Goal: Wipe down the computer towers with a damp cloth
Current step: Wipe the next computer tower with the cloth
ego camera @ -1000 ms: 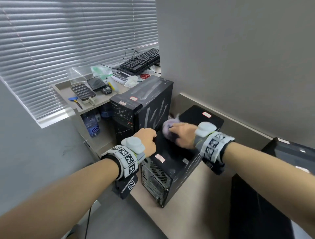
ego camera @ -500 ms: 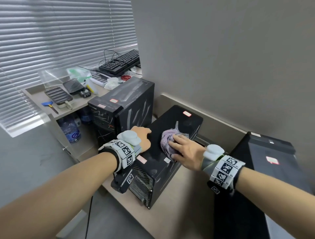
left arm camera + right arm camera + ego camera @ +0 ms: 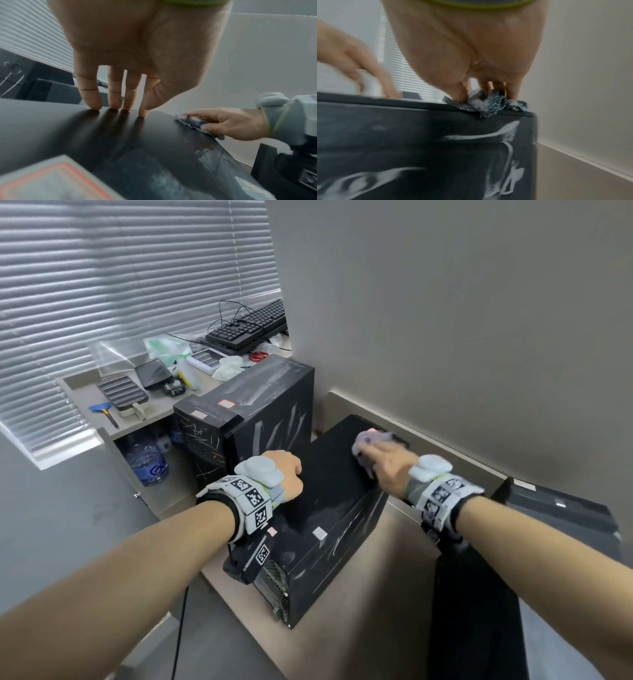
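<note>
A black computer tower stands low in the middle, its top dusty and its right side streaked white. My left hand rests on the top's left part, straight fingertips touching the panel. My right hand presses a purplish patterned cloth onto the far right corner of the top; thumb and fingers bear down on the bunched cloth. A taller scratched black tower stands just left. A third black tower stands at the right.
A grey wall rises right behind the towers. A shelf at the left holds a keyboard, small devices and scissors, with a water bottle under it. Closed blinds cover the window.
My right hand has swept the cloth from the middle of the tower top out to its far right corner. The left hand has stayed resting on the top.
</note>
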The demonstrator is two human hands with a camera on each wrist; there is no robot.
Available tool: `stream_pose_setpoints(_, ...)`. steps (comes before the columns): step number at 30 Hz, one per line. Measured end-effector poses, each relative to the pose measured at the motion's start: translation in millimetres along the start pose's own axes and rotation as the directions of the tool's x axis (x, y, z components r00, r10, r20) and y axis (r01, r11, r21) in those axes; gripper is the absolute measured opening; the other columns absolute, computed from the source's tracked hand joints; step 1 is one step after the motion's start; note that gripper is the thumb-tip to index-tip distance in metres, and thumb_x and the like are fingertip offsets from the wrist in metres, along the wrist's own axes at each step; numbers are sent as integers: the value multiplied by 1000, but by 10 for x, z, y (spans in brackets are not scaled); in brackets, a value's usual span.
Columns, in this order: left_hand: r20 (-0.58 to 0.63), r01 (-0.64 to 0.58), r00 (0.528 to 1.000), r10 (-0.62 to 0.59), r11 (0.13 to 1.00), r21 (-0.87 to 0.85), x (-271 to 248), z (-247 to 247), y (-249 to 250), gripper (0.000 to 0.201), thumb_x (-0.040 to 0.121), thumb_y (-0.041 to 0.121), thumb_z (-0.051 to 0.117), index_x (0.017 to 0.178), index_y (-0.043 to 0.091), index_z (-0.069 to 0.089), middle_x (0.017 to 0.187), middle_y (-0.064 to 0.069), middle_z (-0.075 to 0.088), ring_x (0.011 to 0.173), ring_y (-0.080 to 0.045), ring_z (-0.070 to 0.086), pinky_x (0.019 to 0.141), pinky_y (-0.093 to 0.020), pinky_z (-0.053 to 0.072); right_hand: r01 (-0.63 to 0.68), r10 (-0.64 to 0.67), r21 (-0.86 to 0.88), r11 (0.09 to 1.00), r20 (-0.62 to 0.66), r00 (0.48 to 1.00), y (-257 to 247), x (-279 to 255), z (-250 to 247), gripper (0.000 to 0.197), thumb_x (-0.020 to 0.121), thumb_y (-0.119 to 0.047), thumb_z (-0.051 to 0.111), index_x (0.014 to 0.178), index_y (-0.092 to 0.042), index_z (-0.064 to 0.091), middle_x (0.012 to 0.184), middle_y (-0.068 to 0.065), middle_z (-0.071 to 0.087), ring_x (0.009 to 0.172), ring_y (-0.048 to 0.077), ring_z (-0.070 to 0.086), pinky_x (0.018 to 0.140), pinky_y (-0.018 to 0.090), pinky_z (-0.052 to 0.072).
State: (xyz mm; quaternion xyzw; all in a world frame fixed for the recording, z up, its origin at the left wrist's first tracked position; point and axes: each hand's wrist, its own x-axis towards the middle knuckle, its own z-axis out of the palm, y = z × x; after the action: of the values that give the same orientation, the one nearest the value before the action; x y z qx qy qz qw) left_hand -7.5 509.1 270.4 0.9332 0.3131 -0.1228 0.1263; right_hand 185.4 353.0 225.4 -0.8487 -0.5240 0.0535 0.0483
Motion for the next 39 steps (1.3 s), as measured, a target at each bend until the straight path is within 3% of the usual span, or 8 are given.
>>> stream_pose_setpoints(4,35,-5,999,3,998,56,21,-76,53,41,84,10,47,119,25,62,123,0,60,105,-24,60,91,-34,51,138,-143,-145,980,-28,989,-69,-218,161,53,99,-22,41,150,-18,27,152,11,31,139,30,29,116,35,22)
stream_pose_setpoints(9,32,16,999,-18,997,69,-4,-107,63,42,87,13,47,121,30,63,126,3,61,109,-24,60,92,-31,49,-208,209,-35,977,14,978,419,103,52,52,96,-34,32,147,-28,23,155,5,23,140,33,25,115,44,24)
stream_pose_setpoints(15,-6,30,1000,-29,995,92,-22,-26,33,45,87,17,48,125,37,60,130,6,59,111,-22,60,93,-29,50,-308,309,-24,951,40,950,135,103,6,67,85,-12,50,147,-23,25,154,12,22,137,37,24,113,44,29)
stream_pose_setpoints(19,-31,19,999,-16,994,107,-56,-8,25,49,87,15,47,131,36,55,133,4,56,114,-22,57,91,-28,48,-200,192,-93,975,-96,977,4,-143,124,64,81,-9,55,140,-23,36,136,13,33,125,35,32,98,41,43)
stream_pose_setpoints(25,-44,23,999,-21,999,42,-113,136,-99,57,83,18,48,133,43,50,140,5,50,120,-23,53,97,-33,47,-307,310,48,951,-109,944,243,121,-40,35,84,-15,54,111,-36,61,118,8,45,94,33,59,87,37,52)
stream_pose_setpoints(31,8,-114,994,114,993,32,-106,100,-257,71,85,0,42,145,38,38,156,16,26,142,-14,28,112,-29,31,57,-50,71,996,-94,994,-773,-265,58,40,82,-13,55,116,-31,63,114,3,44,100,24,53,84,25,45)
stream_pose_setpoints(37,-22,-195,981,195,981,-21,-48,180,-469,71,84,-2,42,142,38,42,153,18,31,138,-13,36,108,-28,35,314,-316,97,945,13,949,-1224,-644,234,36,89,-9,56,124,-14,59,113,26,48,94,30,47,82,47,44)
stream_pose_setpoints(39,-58,-214,976,210,973,-89,-54,227,-566,66,84,-4,41,138,34,48,149,14,39,134,-15,42,108,-28,36,225,-223,102,969,-29,974,-1120,-548,228,32,92,-9,52,122,-19,59,114,25,48,95,31,51,86,47,45)
